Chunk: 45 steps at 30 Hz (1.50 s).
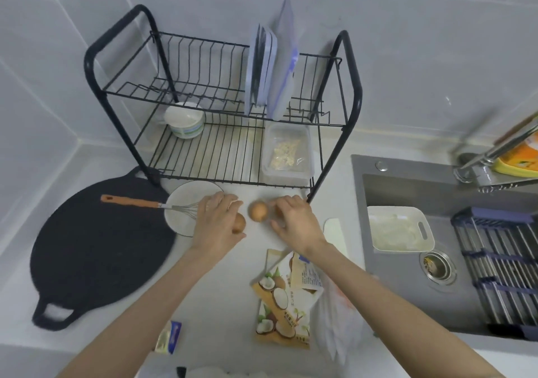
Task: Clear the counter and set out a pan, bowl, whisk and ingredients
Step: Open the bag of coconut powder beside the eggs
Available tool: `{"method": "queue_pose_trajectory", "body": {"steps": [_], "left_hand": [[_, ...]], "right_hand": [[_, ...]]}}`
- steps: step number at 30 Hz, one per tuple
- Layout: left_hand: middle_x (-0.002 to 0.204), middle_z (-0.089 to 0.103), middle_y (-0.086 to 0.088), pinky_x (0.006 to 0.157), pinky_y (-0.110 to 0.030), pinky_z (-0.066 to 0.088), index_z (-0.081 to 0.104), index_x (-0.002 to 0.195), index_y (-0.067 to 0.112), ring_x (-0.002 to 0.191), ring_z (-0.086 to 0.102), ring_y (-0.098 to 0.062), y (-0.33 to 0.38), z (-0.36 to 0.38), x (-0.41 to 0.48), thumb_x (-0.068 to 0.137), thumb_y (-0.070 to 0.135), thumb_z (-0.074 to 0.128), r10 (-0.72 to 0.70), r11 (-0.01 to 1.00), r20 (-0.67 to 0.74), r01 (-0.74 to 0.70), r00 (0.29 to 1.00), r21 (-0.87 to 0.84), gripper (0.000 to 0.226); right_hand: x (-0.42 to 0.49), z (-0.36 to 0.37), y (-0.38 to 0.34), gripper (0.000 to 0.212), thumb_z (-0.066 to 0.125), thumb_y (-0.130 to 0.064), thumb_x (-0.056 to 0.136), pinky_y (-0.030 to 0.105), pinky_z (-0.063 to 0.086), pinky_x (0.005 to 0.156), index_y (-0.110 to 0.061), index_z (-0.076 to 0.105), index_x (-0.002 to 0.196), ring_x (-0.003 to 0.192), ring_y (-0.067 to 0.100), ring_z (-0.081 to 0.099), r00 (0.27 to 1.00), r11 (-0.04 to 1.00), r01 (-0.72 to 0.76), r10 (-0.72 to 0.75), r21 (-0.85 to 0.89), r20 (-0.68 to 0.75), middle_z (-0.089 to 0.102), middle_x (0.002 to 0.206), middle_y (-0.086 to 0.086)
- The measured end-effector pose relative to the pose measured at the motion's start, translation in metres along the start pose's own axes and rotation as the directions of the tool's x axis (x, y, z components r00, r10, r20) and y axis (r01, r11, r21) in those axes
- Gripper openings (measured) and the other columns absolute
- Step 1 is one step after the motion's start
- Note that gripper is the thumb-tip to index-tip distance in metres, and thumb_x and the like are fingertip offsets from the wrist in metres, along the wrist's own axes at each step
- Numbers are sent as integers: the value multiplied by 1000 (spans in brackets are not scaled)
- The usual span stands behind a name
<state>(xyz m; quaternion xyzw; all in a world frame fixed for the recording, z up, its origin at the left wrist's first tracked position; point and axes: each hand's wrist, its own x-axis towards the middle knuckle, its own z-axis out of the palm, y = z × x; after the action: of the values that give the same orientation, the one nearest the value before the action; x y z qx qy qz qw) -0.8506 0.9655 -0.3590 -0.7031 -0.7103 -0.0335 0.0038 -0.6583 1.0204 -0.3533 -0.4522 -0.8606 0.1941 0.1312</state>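
Right, far left on the counter (221,290) lies the flat black pan (96,249), loop handle toward the near edge. The whisk (131,202) lies across it, orange handle over the pan and wires down in the white bowl (186,194), which sits just beside the pan under the front of the rack (349,92). Near the front edge there's a small butter pack (168,337).

Now the left hand (217,217): palm down, part of it over the bowl's right rim, fingers curled forward and close together, thumb tucked low. It cups the left egg (240,222), which peeks out brown between fingertips and thumb.

Just beside it, the middle egg (257,210) rests on the bare counter between the two hands, nothing gripping it.

The right hand (294,220) arches palm down, fingers bent with the tips at the counter, thumb out toward the middle egg. A sliver of brown shows under those fingers; I can't tell whether that is another egg, or whether the hand holds anything.

Nearer the person lies a coconut packet (281,299), flat, with a thin plastic bag (340,325) beside it. Far right, the sink (407,275) holds a white tray (398,229).
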Motion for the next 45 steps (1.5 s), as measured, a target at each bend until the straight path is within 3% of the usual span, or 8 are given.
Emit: {"method": "queue_pose_trajectory", "body": {"steps": [3,6,23,27,31,36,39,45], "left_hand": [[134,53,1,113,-52,2,59,123,16,136,36,-24,-2,-5,3,61,52,79,88,989,109,-99,990,110,75],[145,37,3,110,-55,-15,46,135,17,146,11,-21,0,-10,10,79,53,62,92,978,227,-131,970,164,69],[103,62,6,99,-64,-28,63,106,20,127,38,-20,-1,-12,28,79,36,59,123,945,345,-216,930,247,32],[88,63,9,106,-63,-22,63,94,18,111,48,-19,3,-11,33,78,27,56,136,952,346,-220,928,215,20],[98,64,3,112,-44,-20,60,104,16,108,52,-18,4,0,38,77,28,57,156,971,279,-199,947,135,29],[114,62,-4,117,-26,3,56,115,10,116,50,-22,10,15,46,83,22,58,182,982,243,-191,953,12,34],[122,57,-3,101,-29,34,53,118,12,120,46,-21,14,17,49,86,22,58,146,989,248,-145,958,-25,33],[125,53,1,85,-32,44,48,122,15,119,46,-19,21,14,54,89,16,54,128,992,269,-122,955,-40,34]], "right_hand": [[14,5,-8,43,59,-29,88,30,33,91,-13,53,128,116,24,46,996,994,26,-17,-102,87,58,125,5],[25,11,-10,47,59,-32,87,30,34,95,-12,51,129,119,24,44,987,990,19,3,-141,159,57,128,7],[46,29,-8,46,60,-36,84,28,35,96,-10,52,121,118,26,42,975,987,-17,51,-159,216,64,110,8],[45,26,-4,49,63,-31,82,25,35,90,-10,50,125,122,24,39,973,991,3,28,-133,231,61,117,5],[41,23,3,52,64,-28,82,22,28,89,-12,49,129,126,22,38,975,992,11,18,-127,219,60,122,3],[39,19,10,53,63,-28,83,20,25,85,-14,47,131,129,18,34,975,991,10,20,-136,219,58,126,1],[39,20,15,53,64,-28,81,29,36,88,-16,48,130,127,18,37,974,992,-22,50,-127,222,58,126,0],[38,18,22,51,64,-27,82,27,34,84,-18,47,130,125,19,41,973,993,-72,91,-94,211,57,127,0]]}}
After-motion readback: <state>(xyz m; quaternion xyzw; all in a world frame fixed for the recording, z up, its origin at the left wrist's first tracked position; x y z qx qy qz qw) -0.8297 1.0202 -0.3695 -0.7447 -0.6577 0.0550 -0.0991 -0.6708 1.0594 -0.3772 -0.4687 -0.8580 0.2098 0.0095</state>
